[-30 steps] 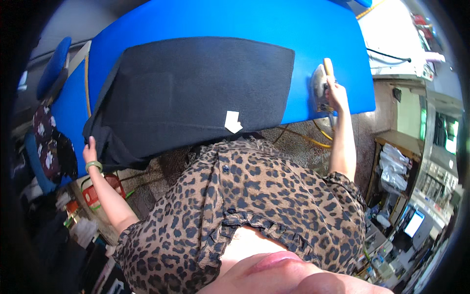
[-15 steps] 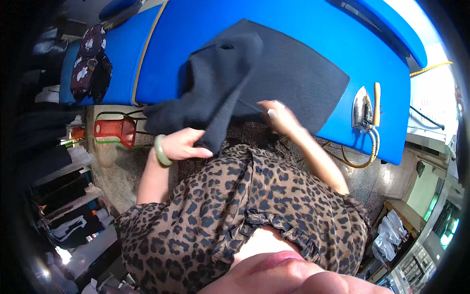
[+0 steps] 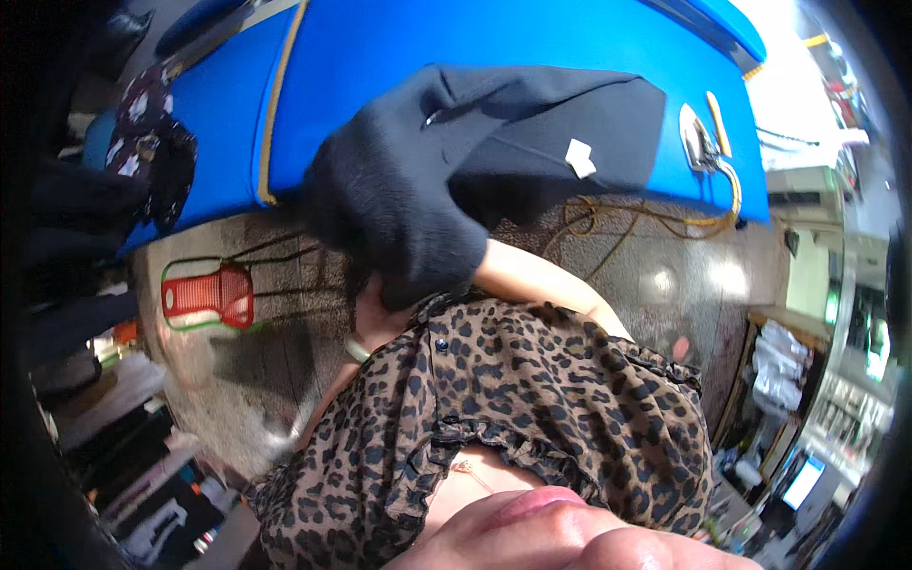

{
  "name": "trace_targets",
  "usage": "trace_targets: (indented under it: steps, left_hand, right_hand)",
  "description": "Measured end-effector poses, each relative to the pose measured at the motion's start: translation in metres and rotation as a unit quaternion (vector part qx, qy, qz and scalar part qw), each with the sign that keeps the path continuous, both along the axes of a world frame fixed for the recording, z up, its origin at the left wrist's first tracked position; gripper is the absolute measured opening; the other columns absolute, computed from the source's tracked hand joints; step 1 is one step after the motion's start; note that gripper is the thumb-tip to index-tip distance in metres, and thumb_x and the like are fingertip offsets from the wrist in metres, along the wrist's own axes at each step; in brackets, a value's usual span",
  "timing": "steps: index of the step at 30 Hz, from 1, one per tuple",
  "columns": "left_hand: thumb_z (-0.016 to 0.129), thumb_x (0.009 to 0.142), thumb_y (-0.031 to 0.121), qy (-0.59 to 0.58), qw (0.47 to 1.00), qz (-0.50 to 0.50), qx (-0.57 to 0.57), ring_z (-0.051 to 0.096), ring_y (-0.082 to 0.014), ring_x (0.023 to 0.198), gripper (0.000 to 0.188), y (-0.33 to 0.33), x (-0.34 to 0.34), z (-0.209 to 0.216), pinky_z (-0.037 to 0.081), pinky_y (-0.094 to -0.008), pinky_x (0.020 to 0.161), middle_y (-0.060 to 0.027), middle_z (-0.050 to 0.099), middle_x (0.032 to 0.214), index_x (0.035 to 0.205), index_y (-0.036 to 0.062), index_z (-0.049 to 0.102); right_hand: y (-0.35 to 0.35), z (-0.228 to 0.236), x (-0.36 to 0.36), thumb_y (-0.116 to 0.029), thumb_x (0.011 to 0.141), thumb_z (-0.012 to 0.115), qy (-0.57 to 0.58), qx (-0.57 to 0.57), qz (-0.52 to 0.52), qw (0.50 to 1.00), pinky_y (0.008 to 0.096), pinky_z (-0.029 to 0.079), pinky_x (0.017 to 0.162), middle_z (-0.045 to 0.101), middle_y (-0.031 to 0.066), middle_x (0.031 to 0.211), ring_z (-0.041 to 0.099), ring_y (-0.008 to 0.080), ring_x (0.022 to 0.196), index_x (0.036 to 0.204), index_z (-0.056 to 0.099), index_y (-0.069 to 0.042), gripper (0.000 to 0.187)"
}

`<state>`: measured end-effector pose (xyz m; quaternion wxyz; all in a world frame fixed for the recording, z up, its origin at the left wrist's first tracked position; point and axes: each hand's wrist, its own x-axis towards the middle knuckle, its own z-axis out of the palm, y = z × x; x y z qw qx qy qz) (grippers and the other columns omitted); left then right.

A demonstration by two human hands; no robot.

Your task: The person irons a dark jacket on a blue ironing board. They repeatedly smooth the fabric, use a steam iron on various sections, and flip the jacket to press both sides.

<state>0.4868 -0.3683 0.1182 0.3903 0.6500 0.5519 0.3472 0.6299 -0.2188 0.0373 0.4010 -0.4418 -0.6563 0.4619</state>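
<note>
A large black cloth garment [image 3: 394, 180] hangs in folds off the near edge of the blue padded table [image 3: 361, 57], its far right part lying on the table top. A small white paper-like piece [image 3: 579, 159] shows on that part. Low on the left, my left hand [image 3: 376, 315], below a pale bangle, is closed on the hanging lower end of the garment; its fingertips are partly hidden. My right forearm [image 3: 541, 282] reaches under the cloth from the right, so the right hand and its fingers are covered.
At the table's right end rests a metal iron [image 3: 696, 141] with a wooden handle and a yellowish hose [image 3: 733, 185]. A red chair [image 3: 211, 294] stands on the floor to the left. Dark patterned fabric [image 3: 152, 152] hangs over the table's left part.
The garment has been pulled nearer and turned, and it bunches toward the left. My left hand has drawn back toward my body. My right hand has slipped under the cloth; the white piece has appeared.
</note>
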Motion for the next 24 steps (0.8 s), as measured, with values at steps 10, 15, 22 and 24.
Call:
trace_targets:
  steps: [10, 15, 22, 24]
  left_hand:
    - [0.061, 0.076, 0.014, 0.341, 0.879, -0.302, 0.144, 0.061, -0.0317, 0.073, 0.021, 0.033, 0.024, -0.113, 0.049, -0.0384, 0.061, -0.0208, 0.062, 0.081, 0.091, -0.0008, 0.06]
    - [0.068, 0.068, 0.023, 0.086, 0.881, -0.36, 0.296, 0.06, -0.0269, 0.071, 0.028, 0.004, 0.051, 0.036, 0.048, -0.0374, 0.066, -0.0117, 0.061, 0.08, 0.088, 0.0058, 0.059]
    - [0.06, 0.055, -0.001, 0.127, 0.858, -0.34, 0.363, 0.058, -0.0282, 0.07, 0.023, -0.024, 0.1, 0.023, 0.047, -0.0351, 0.062, -0.01, 0.058, 0.076, 0.077, 0.0047, 0.056]
    - [0.059, 0.057, -0.003, 0.109, 0.86, -0.366, 0.339, 0.06, -0.0306, 0.071, 0.021, -0.034, 0.095, 0.034, 0.048, -0.0336, 0.063, -0.0118, 0.059, 0.077, 0.077, 0.002, 0.055]
  right_hand:
    - [-0.234, -0.02, 0.213, -0.02, 0.079, 0.056, -0.027, -0.167, -0.37, 0.914, 0.0391, 0.046, 0.083, 0.059, 0.018, 0.107, 0.058, 0.029, 0.096, 0.114, 0.055, -0.007, 0.037]
    - [-0.405, -0.023, 0.309, -0.022, 0.08, 0.055, -0.041, -0.223, -0.572, 0.789, 0.0394, 0.046, 0.083, 0.059, 0.0177, 0.108, 0.058, 0.0289, 0.096, 0.115, 0.055, -0.008, 0.038]
    - [-0.482, -0.027, 0.336, -0.025, 0.082, 0.054, -0.058, -0.21, -0.656, 0.723, 0.0398, 0.047, 0.083, 0.059, 0.0173, 0.108, 0.058, 0.0288, 0.097, 0.117, 0.054, -0.009, 0.039]
    - [-0.483, -0.03, 0.343, -0.026, 0.082, 0.054, -0.061, -0.212, -0.659, 0.719, 0.0399, 0.047, 0.083, 0.059, 0.0172, 0.108, 0.058, 0.0288, 0.097, 0.117, 0.054, -0.01, 0.039]
